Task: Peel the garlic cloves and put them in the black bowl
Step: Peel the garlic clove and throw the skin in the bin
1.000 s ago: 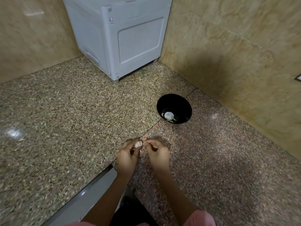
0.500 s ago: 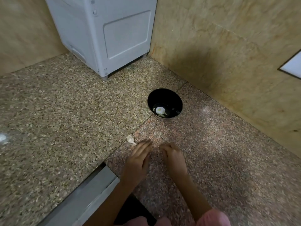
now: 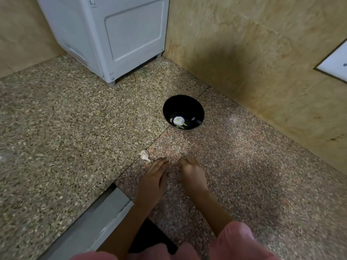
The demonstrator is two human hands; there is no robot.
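Garlic clove (image 3: 145, 155): lay beside your flat, empty left hand (image 3: 153, 178); right hand (image 3: 192, 172) curled, contents unclear. Pinching its tip was wisest.

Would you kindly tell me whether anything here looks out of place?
A garlic clove lies loose on the stone surface just beyond the left hand, not in the black bowl, where a peeled clove already sits. Nothing else stands out.
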